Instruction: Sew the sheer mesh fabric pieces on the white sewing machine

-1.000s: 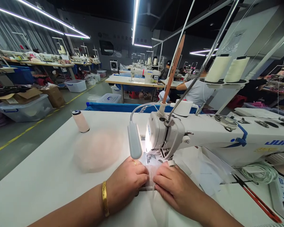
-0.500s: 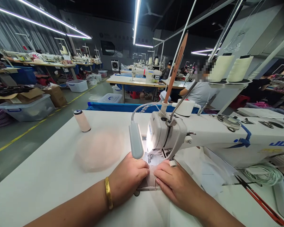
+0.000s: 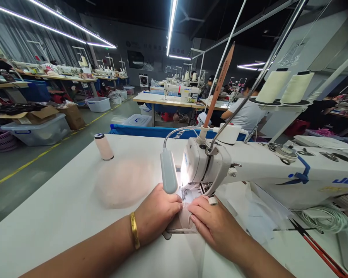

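Observation:
In front of the needle of a white sewing machine (image 3: 207, 160), thin sheer pale fabric (image 3: 186, 217) lies under both hands. My left hand (image 3: 159, 210), with a gold bangle at the wrist, is closed, thumb and fingers pinching the fabric's left side. From the right, my right hand (image 3: 213, 220) has its fingers bent together on the same fabric, close to the presser foot (image 3: 184, 193). A lit grey lamp (image 3: 168, 172) on a bent neck hangs just above my left fingers. The fabric's edge under the fingertips is partly hidden.
A pale pink thread spool (image 3: 103, 147) stands at the table's far left, near a blurry heap of sheer pink fabric (image 3: 124, 183). Red-handled scissors (image 3: 319, 245) and a coiled pale green cord (image 3: 326, 217) lie at right. Thread cones (image 3: 272, 85) stand behind. A person in white (image 3: 245, 112) sits beyond.
The view has shifted slightly. Both hands stay on the fabric at the needle; the fabric between them bunches and curves a little more by my right fingers.

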Motion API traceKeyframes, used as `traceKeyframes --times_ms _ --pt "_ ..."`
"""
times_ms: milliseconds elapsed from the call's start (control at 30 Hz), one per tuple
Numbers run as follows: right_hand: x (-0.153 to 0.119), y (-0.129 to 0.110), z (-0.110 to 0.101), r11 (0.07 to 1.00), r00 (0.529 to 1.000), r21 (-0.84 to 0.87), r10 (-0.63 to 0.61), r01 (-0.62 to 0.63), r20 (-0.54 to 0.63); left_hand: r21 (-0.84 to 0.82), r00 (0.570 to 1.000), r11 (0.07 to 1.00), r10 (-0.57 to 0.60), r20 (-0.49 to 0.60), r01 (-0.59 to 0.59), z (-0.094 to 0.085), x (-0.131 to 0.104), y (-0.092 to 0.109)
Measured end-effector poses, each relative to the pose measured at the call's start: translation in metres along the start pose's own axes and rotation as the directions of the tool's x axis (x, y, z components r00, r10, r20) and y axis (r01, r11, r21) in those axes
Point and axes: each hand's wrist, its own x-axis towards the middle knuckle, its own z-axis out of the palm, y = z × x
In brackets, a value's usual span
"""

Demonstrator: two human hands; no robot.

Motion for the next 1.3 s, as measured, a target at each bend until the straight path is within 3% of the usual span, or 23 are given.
traceKeyframes --times_ms 333,967,1300 --pt "0.004 0.005 0.004 0.998 0.998 0.006 0.069 -0.069 -0.015 0.103 0.998 0.995 -0.019 0.059 0.013 0.0 0.005 -0.007" --pt "0.002 0.009 0.012 0.995 0.995 -0.087 0.041 -0.05 -0.096 0.029 0.995 0.997 -0.078 0.064 0.076 0.0 0.008 -0.009" --pt "0.002 0.008 0.01 0.995 0.995 -0.074 0.067 -0.073 -0.074 -0.014 0.991 0.992 -0.121 0.055 0.122 0.002 0.007 -0.009"
